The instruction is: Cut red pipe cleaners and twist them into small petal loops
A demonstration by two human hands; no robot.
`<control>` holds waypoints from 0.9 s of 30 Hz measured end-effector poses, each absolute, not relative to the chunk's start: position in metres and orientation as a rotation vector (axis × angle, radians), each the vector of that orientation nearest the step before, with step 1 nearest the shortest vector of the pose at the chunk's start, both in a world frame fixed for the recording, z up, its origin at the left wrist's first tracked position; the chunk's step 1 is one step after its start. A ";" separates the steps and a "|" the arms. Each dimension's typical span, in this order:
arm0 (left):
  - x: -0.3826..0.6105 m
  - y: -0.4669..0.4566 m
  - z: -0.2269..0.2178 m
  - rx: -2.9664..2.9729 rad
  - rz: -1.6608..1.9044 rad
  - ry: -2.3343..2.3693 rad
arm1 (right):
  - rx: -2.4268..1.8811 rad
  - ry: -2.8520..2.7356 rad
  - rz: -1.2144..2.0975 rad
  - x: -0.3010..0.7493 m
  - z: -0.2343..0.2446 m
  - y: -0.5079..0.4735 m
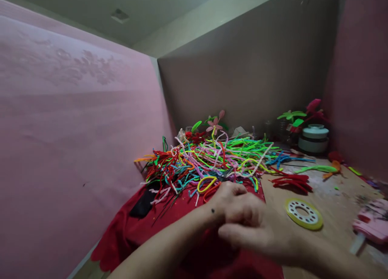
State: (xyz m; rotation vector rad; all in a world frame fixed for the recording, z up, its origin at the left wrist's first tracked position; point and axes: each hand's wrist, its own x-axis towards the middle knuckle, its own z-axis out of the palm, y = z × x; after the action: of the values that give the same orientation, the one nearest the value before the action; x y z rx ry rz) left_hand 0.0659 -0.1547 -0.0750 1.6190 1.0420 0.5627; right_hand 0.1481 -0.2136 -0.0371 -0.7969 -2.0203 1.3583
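Both hands meet low in the middle of the view, over a red cloth (130,230) that covers the near left part of the worktop (333,194). The left hand (232,198) comes in from the near left with its fingers curled in towards the palm. Its knuckles sit just at the near edge of a pile of pipe cleaners (212,161), and I cannot tell whether it grips anything. The right hand (254,230) comes in from the near right and lies partly across the left. It is blurred, so I cannot tell whether it is open or closed.

The pile is a loose tangle of green, pink, red, blue, yellow and white strands, and it stretches across the far part of the cloth. A yellow loop (207,184) lies at its near edge, just beside the left hand.

To the right, on bare wood, lie a bundle of red pipe cleaners (292,182) and a yellow ring (304,213). A white lidded pot (314,138) stands far right, near the wall. A pink flower (214,125) stands behind the pile.
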 end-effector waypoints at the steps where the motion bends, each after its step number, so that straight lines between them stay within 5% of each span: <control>1: 0.059 -0.148 -0.073 1.630 0.599 1.059 | -0.821 -2.169 1.221 0.143 -0.038 -0.218; 8: -0.005 -0.092 -0.067 1.762 1.074 1.235 | -0.885 -2.470 0.691 0.128 -0.046 -0.198; 13: -0.025 -0.065 -0.080 1.755 1.114 1.157 | -1.116 -2.325 0.824 0.128 -0.055 -0.154; 20: -0.039 -0.049 -0.105 1.599 1.243 1.147 | -1.433 -2.450 0.055 0.133 -0.077 -0.105; 27: -0.043 -0.048 -0.105 1.532 1.305 1.219 | -1.674 -2.345 -0.165 0.135 -0.071 -0.054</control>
State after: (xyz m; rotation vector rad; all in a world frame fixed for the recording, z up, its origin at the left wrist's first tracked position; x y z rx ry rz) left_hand -0.0433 -0.0475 -0.1052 1.5322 1.2188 1.3050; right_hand 0.1347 -0.0536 -0.0713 -1.6739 -2.3454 -0.1652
